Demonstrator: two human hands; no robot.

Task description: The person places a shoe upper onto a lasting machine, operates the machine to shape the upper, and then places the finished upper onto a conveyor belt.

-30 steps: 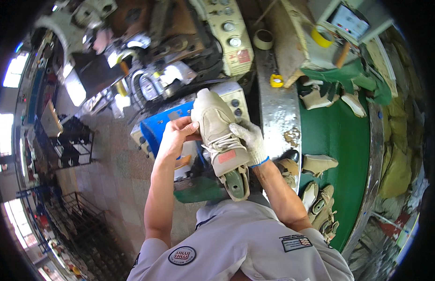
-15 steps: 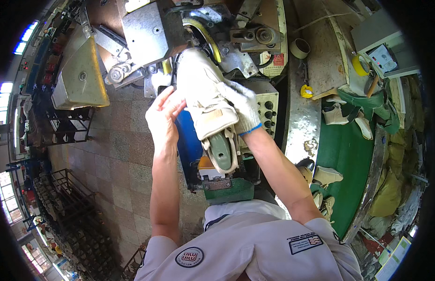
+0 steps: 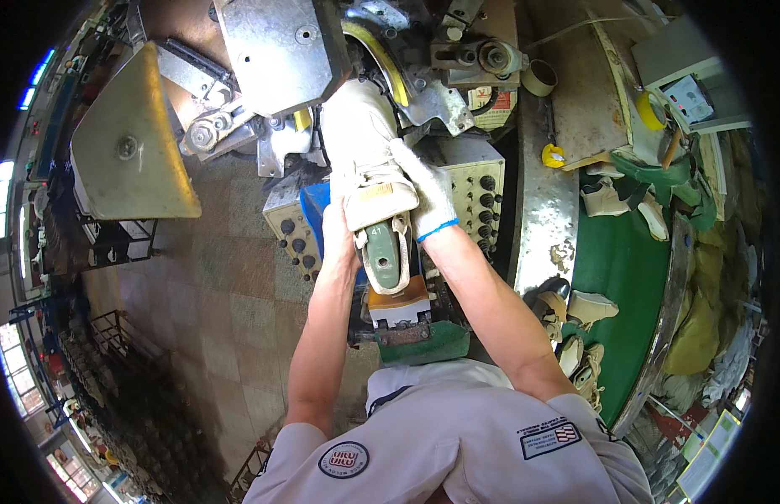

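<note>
A cream shoe upper [image 3: 375, 181] sits over a green shoe last [image 3: 383, 256], its toe pointing away from me into a metal machine [image 3: 281, 50]. My right hand [image 3: 429, 191], in a white knit glove with a blue cuff, grips the upper's right side, thumb along the laces. Bare, my left hand [image 3: 339, 225] is closed against the left side near the heel, most of its fingers hidden by the shoe. The toe end reaches beneath the machine's steel plates, beside a curved yellow-edged part [image 3: 381, 63].
Control boxes with black knobs [image 3: 488, 197] flank the shoe. On the right, a green conveyor belt [image 3: 617, 344] carries several cream shoe parts [image 3: 591, 307]. A tape roll [image 3: 538, 77] lies on the bench. At the left stands a pale lamp-like cover [image 3: 129, 147].
My left hand has come from beside the shoe onto its left side. The shoe has shifted slightly left and stands straighter. My right hand keeps its hold.
</note>
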